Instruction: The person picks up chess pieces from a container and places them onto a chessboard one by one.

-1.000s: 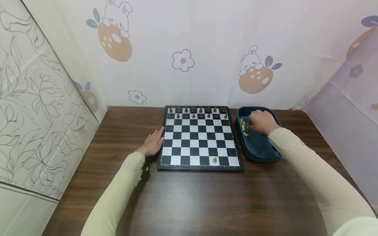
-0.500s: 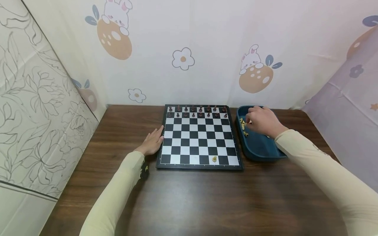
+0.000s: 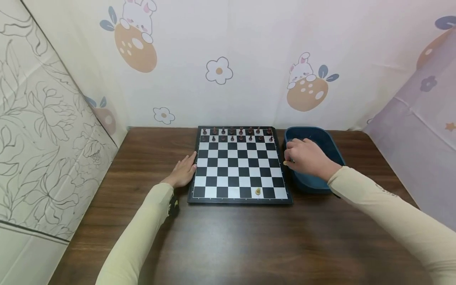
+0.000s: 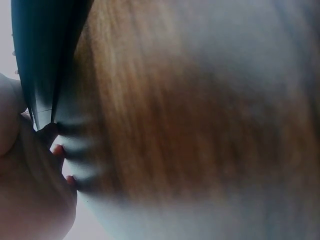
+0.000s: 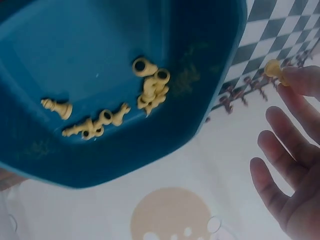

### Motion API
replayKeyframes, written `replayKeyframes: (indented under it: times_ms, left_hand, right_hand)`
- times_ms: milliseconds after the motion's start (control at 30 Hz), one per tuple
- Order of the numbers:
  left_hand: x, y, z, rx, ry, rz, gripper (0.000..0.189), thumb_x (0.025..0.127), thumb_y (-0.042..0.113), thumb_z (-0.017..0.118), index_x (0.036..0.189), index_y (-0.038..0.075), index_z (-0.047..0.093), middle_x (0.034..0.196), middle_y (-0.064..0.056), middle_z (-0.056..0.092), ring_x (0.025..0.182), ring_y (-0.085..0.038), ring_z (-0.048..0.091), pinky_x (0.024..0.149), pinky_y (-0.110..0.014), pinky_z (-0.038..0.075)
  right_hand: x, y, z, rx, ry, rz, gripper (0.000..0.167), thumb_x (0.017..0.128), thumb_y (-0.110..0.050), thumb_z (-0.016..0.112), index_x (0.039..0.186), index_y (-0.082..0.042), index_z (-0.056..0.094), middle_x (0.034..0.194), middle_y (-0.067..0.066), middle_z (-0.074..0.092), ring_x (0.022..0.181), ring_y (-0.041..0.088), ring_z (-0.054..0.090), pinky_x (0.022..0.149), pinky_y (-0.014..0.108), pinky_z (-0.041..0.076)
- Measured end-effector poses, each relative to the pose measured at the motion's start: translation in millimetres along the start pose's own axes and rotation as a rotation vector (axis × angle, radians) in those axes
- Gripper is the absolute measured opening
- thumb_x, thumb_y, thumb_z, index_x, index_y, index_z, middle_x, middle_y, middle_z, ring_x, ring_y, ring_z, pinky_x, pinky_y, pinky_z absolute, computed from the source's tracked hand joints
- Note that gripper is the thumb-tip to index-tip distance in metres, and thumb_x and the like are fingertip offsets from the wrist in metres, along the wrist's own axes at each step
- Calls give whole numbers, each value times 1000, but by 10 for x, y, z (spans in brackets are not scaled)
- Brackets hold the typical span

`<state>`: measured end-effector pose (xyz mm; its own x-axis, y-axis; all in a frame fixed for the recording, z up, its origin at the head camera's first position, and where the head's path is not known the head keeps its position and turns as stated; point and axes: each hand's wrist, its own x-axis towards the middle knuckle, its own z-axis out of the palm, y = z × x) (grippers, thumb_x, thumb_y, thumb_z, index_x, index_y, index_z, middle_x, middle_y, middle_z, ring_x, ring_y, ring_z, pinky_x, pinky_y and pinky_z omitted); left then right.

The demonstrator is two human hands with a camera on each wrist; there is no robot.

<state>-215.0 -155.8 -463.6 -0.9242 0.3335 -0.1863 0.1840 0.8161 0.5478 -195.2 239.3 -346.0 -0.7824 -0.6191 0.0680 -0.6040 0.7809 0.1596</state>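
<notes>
My right hand (image 3: 307,157) pinches a small cream chess piece (image 5: 273,68) between thumb and forefinger, its other fingers loosely extended. In the head view this hand is over the left rim of the blue tray (image 3: 336,152), close to the chessboard's (image 3: 233,161) right edge. My left hand (image 3: 183,171) lies with fingers extended along the board's left edge, touching it. Dark red chess pieces (image 3: 232,138) stand in two rows at the board's far side. One cream piece (image 3: 258,191) stands on the near row, right of the middle.
Several cream chess pieces (image 5: 152,92) lie in the tray in the right wrist view. The board and tray rest on a brown wooden table (image 3: 228,241). Behind it hangs a pale printed cloth (image 3: 249,43), and a flower-patterned panel (image 3: 46,118) stands at the left.
My right hand has come up from inside the tray and moved left toward the board, with a cream chess piece between its fingertips. My left hand has stayed at the board's edge.
</notes>
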Motion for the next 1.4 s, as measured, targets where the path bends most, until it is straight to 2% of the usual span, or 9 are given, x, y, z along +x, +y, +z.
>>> replayKeyframes:
  times_ms: [267,700,1000,1400]
  left_hand:
    - [-11,-5,4,-1,6,6,56,105,24,27,153,5,6,158,-13,13,144,-33,7,114,-52,2]
    - [5,3,7,1,15,8,56,105,24,26,153,4,6,158,-13,13,144,-34,8,114,-53,2]
    - [3,-3,22,11,17,5,56,105,24,26,153,5,6,158,-13,12,144,-33,8,114,-52,2]
    - [3,-5,22,8,9,-3,56,105,24,25,153,4,5,158,-14,12,144,-34,7,114,-52,2]
  right_hand:
    - [-40,-175,122,33,-61,-52,18,76,-18,80,65,-16,67,66,-4,48,65,17,45,55,32,39]
    - [-78,-306,331,50,-144,-51,25,76,-25,80,62,-20,60,67,-6,48,69,15,47,59,32,34]
    - [-90,-318,413,27,-145,-38,26,75,-26,81,63,-19,60,67,-6,49,70,16,47,59,31,32]
    - [-100,-297,377,39,-147,-26,20,75,-27,81,67,-18,65,68,-6,50,71,16,48,60,32,33]
